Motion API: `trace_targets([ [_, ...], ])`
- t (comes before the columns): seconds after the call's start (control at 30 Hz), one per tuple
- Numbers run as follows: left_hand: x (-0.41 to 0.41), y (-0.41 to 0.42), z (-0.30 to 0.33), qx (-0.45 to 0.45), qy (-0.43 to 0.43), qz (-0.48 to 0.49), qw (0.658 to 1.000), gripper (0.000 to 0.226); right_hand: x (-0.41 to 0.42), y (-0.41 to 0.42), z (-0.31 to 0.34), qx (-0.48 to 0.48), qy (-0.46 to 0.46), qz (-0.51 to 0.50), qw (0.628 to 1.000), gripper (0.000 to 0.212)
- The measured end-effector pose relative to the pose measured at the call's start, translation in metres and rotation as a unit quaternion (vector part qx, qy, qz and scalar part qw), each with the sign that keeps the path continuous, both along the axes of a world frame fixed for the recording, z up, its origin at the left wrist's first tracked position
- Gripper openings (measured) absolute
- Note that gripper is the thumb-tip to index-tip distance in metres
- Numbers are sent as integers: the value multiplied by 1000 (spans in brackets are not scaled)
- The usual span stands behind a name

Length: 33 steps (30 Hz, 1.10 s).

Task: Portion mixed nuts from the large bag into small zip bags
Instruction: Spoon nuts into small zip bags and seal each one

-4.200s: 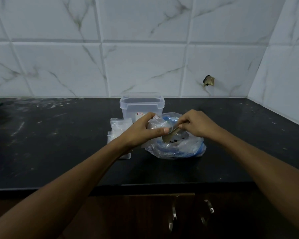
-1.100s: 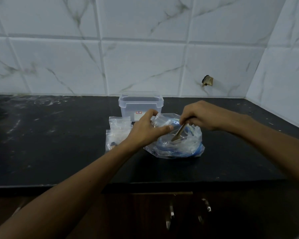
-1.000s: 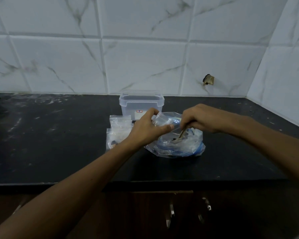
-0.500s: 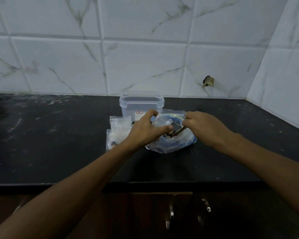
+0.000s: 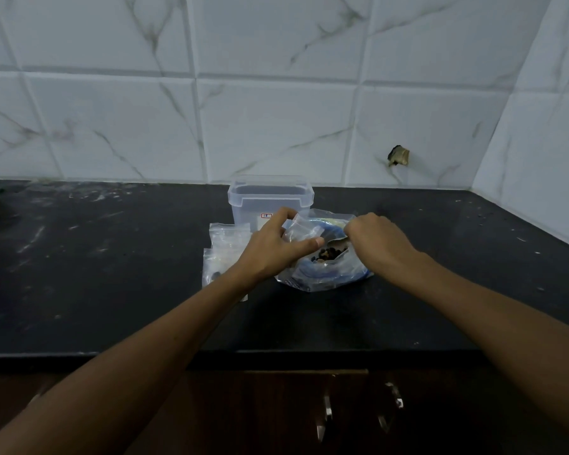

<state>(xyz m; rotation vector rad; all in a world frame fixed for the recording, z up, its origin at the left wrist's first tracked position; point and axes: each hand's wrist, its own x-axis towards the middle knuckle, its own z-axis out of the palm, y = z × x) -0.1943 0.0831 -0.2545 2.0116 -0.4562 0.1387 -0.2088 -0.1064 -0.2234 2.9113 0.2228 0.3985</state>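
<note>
My left hand [image 5: 276,249] pinches a small zip bag [image 5: 301,232] between thumb and fingers, holding its mouth up and just above the large bag [image 5: 326,270]. I judge this placement deliberate: any nut that misses the small bag falls back into the large one, not onto the bench [image 5: 112,290].

My right hand [image 5: 376,239] is curled around the handle of a scoop [image 5: 337,245]. The scoop's bowl sits low at the open mouth of the large bag, close to the small bag's opening. Dark nuts [image 5: 326,254] show just below it; I cannot tell whether they lie in the scoop or in the bag.

The large bag rests on the bench, centre, slumped with its mouth open upward. This keeps the nuts reachable with one hand.

A stack of zip bags [image 5: 225,247] lies flat on the bench just left of my left wrist. The lower one appears to hold a few dark pieces; I cannot tell if it is sealed. Keeping them on the holding-hand side seems to shorten the reach for the next bag.

A clear tub [image 5: 270,200] stands upright behind the bags, near the tiled wall [image 5: 276,110]. Its contents are not visible.

Step in hand, as I judge it: transferring a scoop of nuts into the held small bag.
</note>
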Motion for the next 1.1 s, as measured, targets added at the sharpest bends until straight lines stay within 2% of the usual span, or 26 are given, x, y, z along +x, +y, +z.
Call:
trace_targets([
  [0.1,1,2,-1,1,1,-2,1000,45,13,-7,0,140,17,-29,990,25],
  [0.23,3,3,-1,-5,5,-11,1000,44,16,-12,7,259,126,-18,957,24],
  [0.37,2,1,-1,-9,1,-13,1000,45,13,-4,6,384,231,-30,894,20],
  [0.47,2,2,-1,-11,0,-14,1000,46,12,0,3,454,273,-56,846,19],
  [0.63,-1,7,1,-20,7,-15,1000,45,11,-2,-2,582,263,-121,760,17],
  [0.77,-1,9,1,-33,23,-17,999,44,9,-13,-1,643,230,-144,716,13],
  [0.97,-3,8,1,-64,40,-3,997,44,5,-33,8,690,198,-138,683,16],
  [1.1,-5,4,2,-54,30,3,998,42,3,-42,27,688,182,-128,690,17],
])
